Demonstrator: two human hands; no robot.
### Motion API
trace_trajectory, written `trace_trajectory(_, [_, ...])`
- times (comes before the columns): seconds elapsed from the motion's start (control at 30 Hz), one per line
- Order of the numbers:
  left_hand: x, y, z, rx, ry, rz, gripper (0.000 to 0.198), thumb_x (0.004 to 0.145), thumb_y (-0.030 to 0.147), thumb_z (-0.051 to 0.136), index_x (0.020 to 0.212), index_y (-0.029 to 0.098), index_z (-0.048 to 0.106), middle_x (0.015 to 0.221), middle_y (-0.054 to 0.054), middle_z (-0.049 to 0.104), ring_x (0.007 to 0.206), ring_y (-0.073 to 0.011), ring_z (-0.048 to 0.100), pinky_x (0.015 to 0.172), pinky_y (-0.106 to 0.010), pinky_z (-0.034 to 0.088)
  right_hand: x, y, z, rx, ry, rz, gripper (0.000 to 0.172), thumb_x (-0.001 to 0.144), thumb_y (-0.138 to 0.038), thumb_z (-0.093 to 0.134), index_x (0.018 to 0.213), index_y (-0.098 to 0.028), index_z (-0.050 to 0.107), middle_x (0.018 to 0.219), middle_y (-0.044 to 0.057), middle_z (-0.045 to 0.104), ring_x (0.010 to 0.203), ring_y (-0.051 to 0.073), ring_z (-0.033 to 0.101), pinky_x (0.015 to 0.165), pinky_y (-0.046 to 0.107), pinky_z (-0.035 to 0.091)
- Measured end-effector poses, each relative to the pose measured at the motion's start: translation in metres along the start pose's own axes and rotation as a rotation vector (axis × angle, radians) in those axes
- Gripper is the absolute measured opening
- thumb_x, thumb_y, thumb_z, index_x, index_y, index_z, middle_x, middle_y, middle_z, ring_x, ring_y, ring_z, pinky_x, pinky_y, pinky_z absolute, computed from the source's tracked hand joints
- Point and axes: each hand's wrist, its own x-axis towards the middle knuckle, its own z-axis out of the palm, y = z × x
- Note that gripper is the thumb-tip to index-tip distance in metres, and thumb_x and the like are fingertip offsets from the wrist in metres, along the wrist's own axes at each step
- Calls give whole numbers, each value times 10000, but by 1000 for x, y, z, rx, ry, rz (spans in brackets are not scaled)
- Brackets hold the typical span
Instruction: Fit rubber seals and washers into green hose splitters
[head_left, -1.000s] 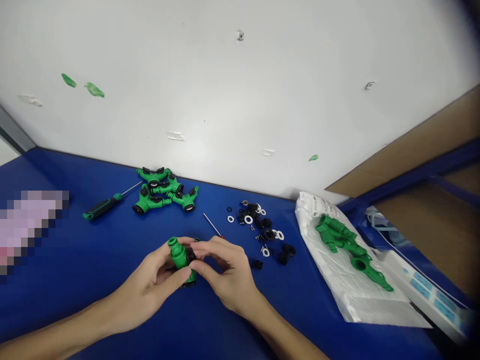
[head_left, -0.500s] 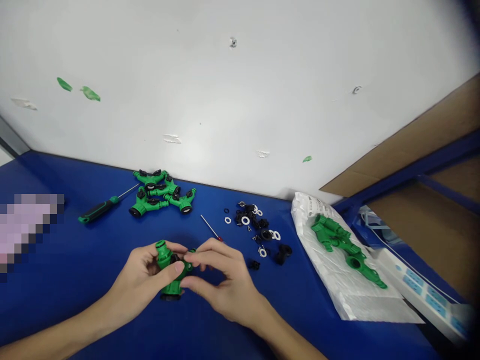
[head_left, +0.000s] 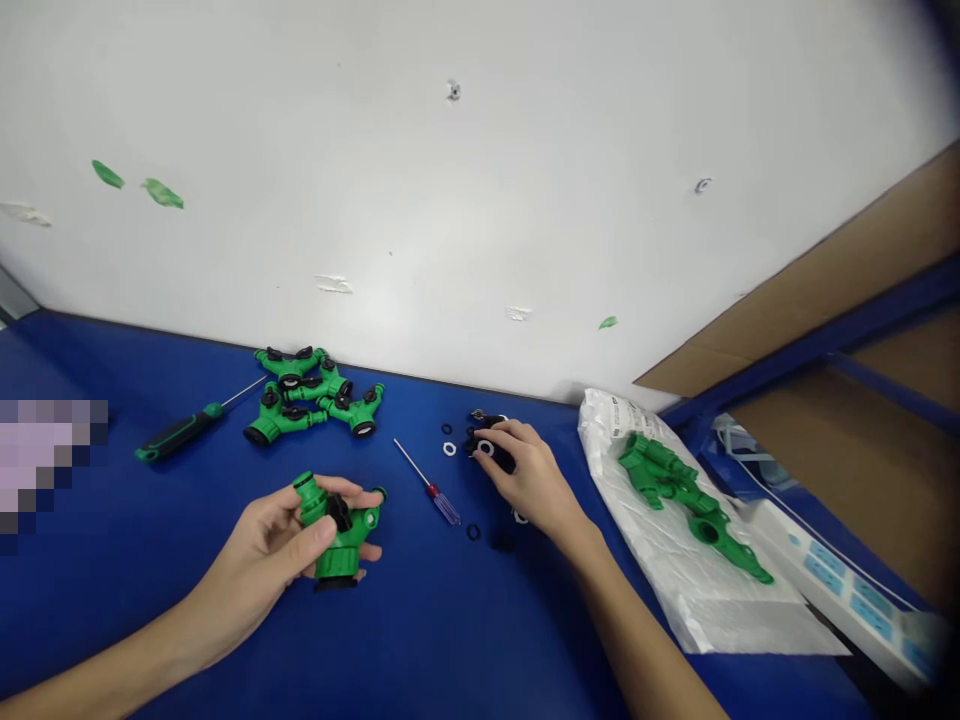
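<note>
A green Y-shaped connector [head_left: 341, 552] with a black lever and a black ring at its lower end is gripped by my left hand [head_left: 281, 545], its fingers behind and thumb in front. My right hand [head_left: 532, 480] reaches over the pile of small black and white parts [head_left: 486, 448], thumb and fingertips bent together at a white ring. Whether the fingertips hold anything cannot be made out. The hand covers most of the pile. Left of it lie a white ring [head_left: 449, 449] and a small black ring [head_left: 447, 429].
Several green connectors [head_left: 281, 415] lie at the back left beside a green-black screwdriver [head_left: 180, 432]. A small screwdriver [head_left: 442, 503] lies between my hands. At the right are a white bag [head_left: 675, 580] with green parts on it and a power strip [head_left: 847, 590].
My right hand has left the green connector and moved right and back onto the small parts. My left hand still holds the connector. The small screwdriver's handle is now uncovered.
</note>
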Motion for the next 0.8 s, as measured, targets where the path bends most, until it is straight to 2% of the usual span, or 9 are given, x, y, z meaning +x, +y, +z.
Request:
trace_trajectory(0.27, [1, 2, -1, -2, 17, -35, 276, 786, 404, 737, 983, 211, 724, 1134, -106, 743, 848, -306, 750, 686, -365, 636, -3, 3, 8, -7, 9, -32, 65, 869, -189, 634, 888, -188, 696, 948, 83, 657, 916, 260, 594, 824, 426, 535])
trace_trajectory(0.53, [2, 2, -4, 5, -24, -23, 243, 828, 381, 694, 998, 210, 718, 1152, -97, 732, 879, -315, 742, 706, -372, 630, -6, 2, 15, 9, -9, -104, 164, 909, -163, 552, 899, -199, 711, 936, 85, 652, 896, 245, 605, 836, 425, 537])
trace_trajectory(0.8, [3, 4, -4, -59, -59, -39, 285, 910, 410, 558, 995, 184, 710, 1144, -106, 731, 875, -328, 736, 732, -404, 611, -7, 0, 16, 73, 46, -106, 139, 910, -184, 526, 852, -192, 652, 898, 83, 667, 871, 252, 620, 818, 421, 531])
